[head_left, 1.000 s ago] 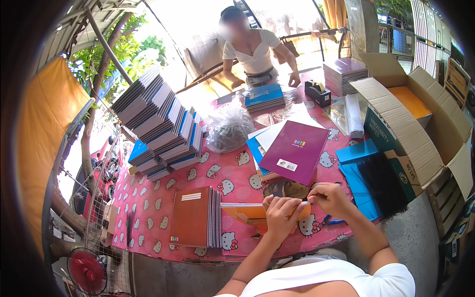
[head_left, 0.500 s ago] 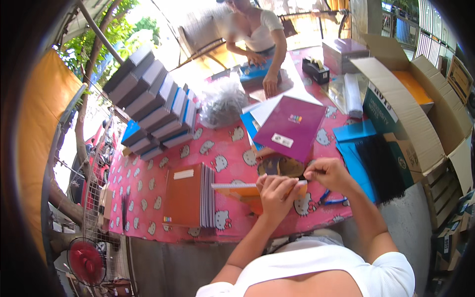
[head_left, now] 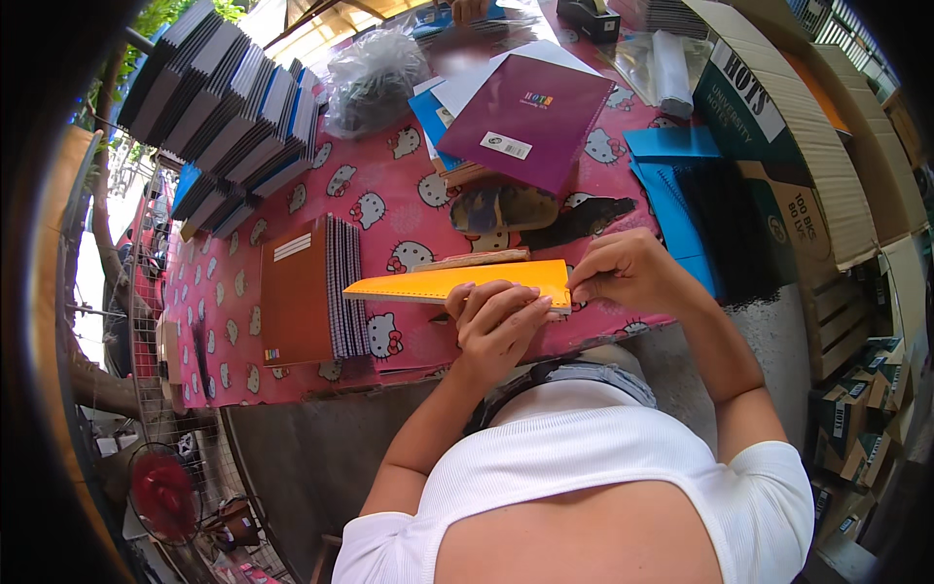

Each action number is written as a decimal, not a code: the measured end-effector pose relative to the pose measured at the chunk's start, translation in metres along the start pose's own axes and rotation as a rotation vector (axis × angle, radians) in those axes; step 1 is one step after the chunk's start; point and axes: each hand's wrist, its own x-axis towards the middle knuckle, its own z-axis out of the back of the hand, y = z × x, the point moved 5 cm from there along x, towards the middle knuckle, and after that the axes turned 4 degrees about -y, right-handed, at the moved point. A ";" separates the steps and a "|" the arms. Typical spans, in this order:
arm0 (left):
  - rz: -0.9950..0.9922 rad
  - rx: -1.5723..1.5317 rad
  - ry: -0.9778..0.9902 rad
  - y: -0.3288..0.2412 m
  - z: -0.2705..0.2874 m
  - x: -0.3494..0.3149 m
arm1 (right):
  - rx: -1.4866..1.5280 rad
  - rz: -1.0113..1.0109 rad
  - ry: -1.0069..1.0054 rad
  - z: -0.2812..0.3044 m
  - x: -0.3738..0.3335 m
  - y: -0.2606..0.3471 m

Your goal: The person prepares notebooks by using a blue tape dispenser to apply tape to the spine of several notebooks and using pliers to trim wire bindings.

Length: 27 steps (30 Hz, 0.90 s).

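Note:
A yellow-orange notebook (head_left: 438, 283) with a row of punched holes along its long edge stands tilted over the near side of the table. My left hand (head_left: 496, 326) grips it from the near side, fingers curled over its edge. At the notebook's right end, my right hand (head_left: 628, 273) is closed in a pinch; whatever its fingertips hold is too small to make out. Just beyond lies a dark, patterned pouch-like object (head_left: 504, 208). To the left sits a stack of brown spiral notebooks (head_left: 297, 292). A purple notebook cover (head_left: 530, 122) rests on other covers farther back.
Stacks of notebooks (head_left: 229, 107) stand at the far left beside a clear plastic bag (head_left: 375, 83). On the right are blue covers (head_left: 671, 209), a bundle of black coils (head_left: 730, 234) and an open cardboard box (head_left: 778, 136). Another person's hand (head_left: 470, 10) shows at the far edge.
The view has tipped down toward my body, leaving mostly a hand of the other person visible. The notebook's yellow face now shows more, and my right hand has come against its right end.

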 end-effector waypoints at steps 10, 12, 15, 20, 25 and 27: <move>0.001 -0.003 -0.025 0.004 -0.002 0.005 | -0.091 0.072 -0.023 -0.003 0.003 0.003; 0.002 -0.001 -0.018 0.004 -0.003 0.005 | -0.076 0.080 -0.050 -0.003 0.002 0.003; 0.014 0.002 -0.021 0.002 -0.001 0.010 | -0.111 0.078 -0.056 -0.002 0.001 0.010; 0.140 -0.006 -0.047 0.003 -0.005 0.031 | -0.276 0.081 -0.163 -0.003 -0.006 0.010; 0.262 0.055 0.032 0.019 -0.004 0.051 | -0.322 -0.008 -0.276 0.000 -0.004 0.014; 0.242 0.092 0.059 0.027 -0.003 0.047 | -0.429 0.061 -0.320 0.004 -0.002 0.011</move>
